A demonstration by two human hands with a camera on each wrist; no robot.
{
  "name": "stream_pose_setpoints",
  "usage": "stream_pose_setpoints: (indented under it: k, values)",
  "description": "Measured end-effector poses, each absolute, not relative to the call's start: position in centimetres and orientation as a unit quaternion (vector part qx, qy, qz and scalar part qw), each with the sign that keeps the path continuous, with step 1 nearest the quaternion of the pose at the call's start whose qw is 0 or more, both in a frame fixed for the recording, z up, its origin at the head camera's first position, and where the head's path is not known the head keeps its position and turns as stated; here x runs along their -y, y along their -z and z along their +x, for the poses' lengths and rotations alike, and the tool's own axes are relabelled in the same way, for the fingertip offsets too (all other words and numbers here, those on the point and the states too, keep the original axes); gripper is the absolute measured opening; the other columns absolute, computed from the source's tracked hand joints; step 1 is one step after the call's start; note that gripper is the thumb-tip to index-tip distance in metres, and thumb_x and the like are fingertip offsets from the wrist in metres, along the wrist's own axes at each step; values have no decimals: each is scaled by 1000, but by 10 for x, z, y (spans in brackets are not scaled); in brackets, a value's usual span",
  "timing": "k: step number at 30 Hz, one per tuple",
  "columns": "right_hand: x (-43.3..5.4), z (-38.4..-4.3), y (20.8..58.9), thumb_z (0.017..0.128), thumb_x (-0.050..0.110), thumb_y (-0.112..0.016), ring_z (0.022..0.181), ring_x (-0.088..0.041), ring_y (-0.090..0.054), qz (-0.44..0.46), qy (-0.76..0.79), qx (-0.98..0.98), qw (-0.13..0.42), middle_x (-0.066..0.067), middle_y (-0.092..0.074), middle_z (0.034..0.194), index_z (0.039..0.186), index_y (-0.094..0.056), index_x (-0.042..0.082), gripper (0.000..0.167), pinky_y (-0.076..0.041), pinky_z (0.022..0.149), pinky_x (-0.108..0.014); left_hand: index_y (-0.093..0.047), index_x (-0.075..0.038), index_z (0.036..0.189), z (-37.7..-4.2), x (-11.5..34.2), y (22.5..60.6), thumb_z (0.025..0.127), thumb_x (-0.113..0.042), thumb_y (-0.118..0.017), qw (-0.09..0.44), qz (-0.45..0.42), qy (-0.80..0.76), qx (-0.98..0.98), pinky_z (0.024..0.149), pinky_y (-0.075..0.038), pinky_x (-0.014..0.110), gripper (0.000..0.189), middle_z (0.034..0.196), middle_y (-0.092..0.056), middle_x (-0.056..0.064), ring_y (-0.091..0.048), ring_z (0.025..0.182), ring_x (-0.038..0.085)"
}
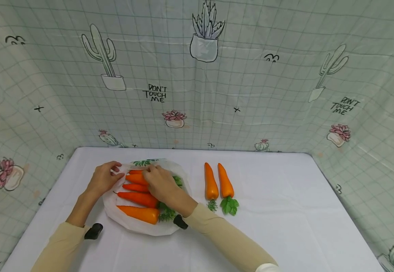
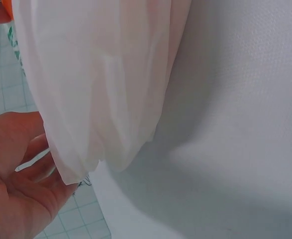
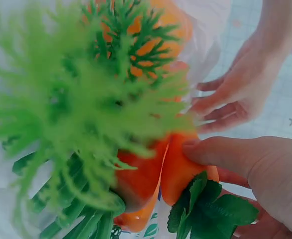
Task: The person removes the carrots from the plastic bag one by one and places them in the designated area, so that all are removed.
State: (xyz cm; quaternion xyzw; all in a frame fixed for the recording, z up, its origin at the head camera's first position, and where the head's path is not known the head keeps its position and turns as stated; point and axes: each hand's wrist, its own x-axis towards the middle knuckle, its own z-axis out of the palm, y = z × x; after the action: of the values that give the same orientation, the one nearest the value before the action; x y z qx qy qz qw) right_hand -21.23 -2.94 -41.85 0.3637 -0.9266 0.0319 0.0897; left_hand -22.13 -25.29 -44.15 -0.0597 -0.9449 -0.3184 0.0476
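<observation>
A translucent white plastic bag [image 1: 139, 228] lies spread on the table with several orange and red toy carrots on it, their green tops to the right. My left hand [image 1: 103, 179] is at the bag's upper left edge, its loosely bent fingers touching the plastic. In the left wrist view, the bag's pale side [image 2: 96, 94] hides those fingertips. My right hand [image 1: 163, 183] grips a carrot [image 3: 180, 169] near the back of the row, the thumb pressing on its orange body beside a leafy top [image 3: 215, 209]. Feathery greens [image 3: 71, 104] cover much of the right wrist view.
Two more orange carrots, one [image 1: 211, 182] beside the other [image 1: 225, 181], lie right of the bag with their greens toward me. The white-covered table [image 1: 278, 211] ends at a cloth backdrop [image 1: 197, 83] printed with cacti.
</observation>
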Motion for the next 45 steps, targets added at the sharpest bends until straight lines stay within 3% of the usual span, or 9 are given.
stream_pose_setpoints:
  k: [6,12,17,23,36,45]
  values:
    - [20,-208,412,96,17,-73,94,-19,-64,364,-62,927,60,-9,-66,121,113,-70,9,19,-53,67,-23,-59,17,120,-222,256,444,93,-2,-71,44,-58,318,945,84,-58,56,34,100,-66,30,-67,88,44]
    - [9,-205,409,94,19,-76,89,-17,-63,349,-84,932,47,-5,-65,109,117,-70,10,26,-50,63,-22,-59,17,118,-219,257,442,94,-2,-70,47,-62,321,944,83,-57,57,33,100,-66,31,-65,87,44]
    - [1,-204,408,93,19,-78,87,-16,-62,341,-113,932,43,-6,-65,111,123,-70,8,33,-50,62,-22,-60,17,118,-214,256,440,94,-2,-69,47,-60,327,942,83,-57,56,32,99,-66,30,-65,86,43]
    - [-12,-202,406,93,21,-78,92,-16,-65,329,-150,931,37,-9,-68,115,128,-68,6,40,-55,71,-24,-60,18,120,-209,255,439,93,-1,-71,43,-54,332,941,83,-58,55,34,100,-66,30,-66,88,42]
    - [-42,-194,404,93,21,-78,80,-14,-57,314,-234,919,45,-9,-66,104,129,-68,3,41,-48,66,-19,-60,17,120,-202,251,442,91,1,-73,36,-38,334,941,81,-58,54,36,102,-66,30,-66,87,41]
    - [-59,-190,403,91,20,-80,85,-19,-62,294,-310,903,45,-13,-69,112,124,-70,0,40,-52,71,-24,-59,16,123,-199,249,444,92,1,-72,24,-22,340,940,81,-60,50,37,107,-64,32,-65,89,41]
